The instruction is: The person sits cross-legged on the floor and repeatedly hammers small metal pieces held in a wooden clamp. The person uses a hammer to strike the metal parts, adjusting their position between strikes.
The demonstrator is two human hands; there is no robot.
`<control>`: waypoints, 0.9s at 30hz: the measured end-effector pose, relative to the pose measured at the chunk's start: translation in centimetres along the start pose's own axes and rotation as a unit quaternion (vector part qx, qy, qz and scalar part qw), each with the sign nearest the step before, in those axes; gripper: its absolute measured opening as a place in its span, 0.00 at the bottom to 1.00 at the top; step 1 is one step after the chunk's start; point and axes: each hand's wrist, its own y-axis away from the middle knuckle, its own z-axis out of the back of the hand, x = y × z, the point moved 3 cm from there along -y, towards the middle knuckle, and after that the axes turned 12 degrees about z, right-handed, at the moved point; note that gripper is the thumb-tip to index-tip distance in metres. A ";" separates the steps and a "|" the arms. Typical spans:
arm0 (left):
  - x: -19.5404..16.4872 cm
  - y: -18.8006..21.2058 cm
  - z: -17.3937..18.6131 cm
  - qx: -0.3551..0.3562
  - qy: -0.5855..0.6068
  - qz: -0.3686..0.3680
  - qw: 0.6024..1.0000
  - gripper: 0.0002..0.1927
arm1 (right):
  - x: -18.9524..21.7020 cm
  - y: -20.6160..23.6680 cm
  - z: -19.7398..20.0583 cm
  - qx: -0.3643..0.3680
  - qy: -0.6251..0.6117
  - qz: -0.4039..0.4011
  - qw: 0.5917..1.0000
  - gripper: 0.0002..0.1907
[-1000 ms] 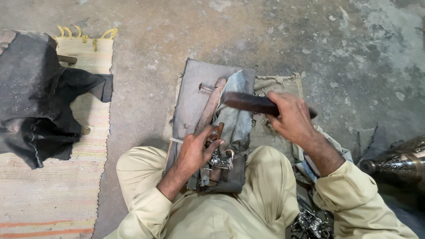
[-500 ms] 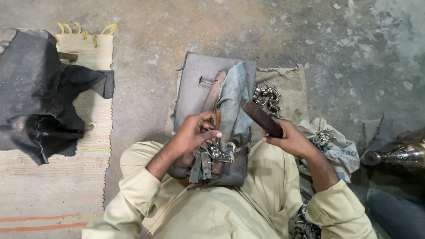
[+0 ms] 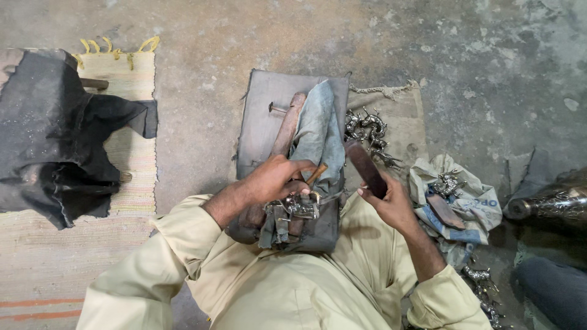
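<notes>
Small shiny metal figure (image 3: 298,206) pinched by left hand (image 3: 276,179), looks hard & spiky, so hold by body; right hand (image 3: 391,201) gripping dark flat file (image 3: 365,168).

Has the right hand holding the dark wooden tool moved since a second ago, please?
Yes. The right hand with the dark wooden tool has dropped from above the grey board to beside its right edge.

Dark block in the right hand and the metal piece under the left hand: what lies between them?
In the head view, a fold of grey-blue cloth draped over the board lies between the dark block and the metal piece; nothing else shows there.
</notes>
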 end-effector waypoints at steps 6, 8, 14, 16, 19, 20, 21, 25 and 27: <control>0.4 0.1 -0.3 -0.009 -0.025 0.014 1.000 0.23 | 3.3 -0.5 0.8 -0.017 0.368 0.133 0.920 0.18; 0.5 0.0 -0.4 -0.020 -0.018 -0.003 1.000 0.23 | 3.9 -0.7 1.1 -0.017 0.339 0.093 0.936 0.18; 1.1 0.1 -0.8 -0.038 -0.022 -0.014 0.999 0.23 | 5.1 -0.9 1.0 -0.002 0.309 0.095 0.946 0.16; 1.2 0.1 -0.9 -0.030 -0.007 -0.008 0.999 0.22 | 4.9 -1.0 1.0 0.015 0.299 0.054 0.953 0.16; 1.1 -0.1 -0.9 -0.031 -0.018 -0.027 0.999 0.24 | 4.3 -1.1 1.3 0.011 0.292 0.004 0.956 0.17; 1.0 0.0 -0.9 -0.038 -0.020 -0.030 0.999 0.25 | 4.5 -1.1 1.3 0.010 0.316 0.064 0.947 0.17; 1.1 0.1 -1.0 -0.026 -0.019 -0.005 0.999 0.24 | 4.6 -1.1 1.1 0.009 0.336 0.124 0.934 0.17; 0.9 0.1 -0.9 -0.021 -0.018 -0.009 1.000 0.23 | 3.4 -0.7 1.1 -0.017 0.242 0.063 0.968 0.17; 0.8 0.1 -0.9 -0.032 -0.005 -0.019 0.999 0.24 | 3.5 -0.4 1.1 -0.026 0.273 0.130 0.953 0.17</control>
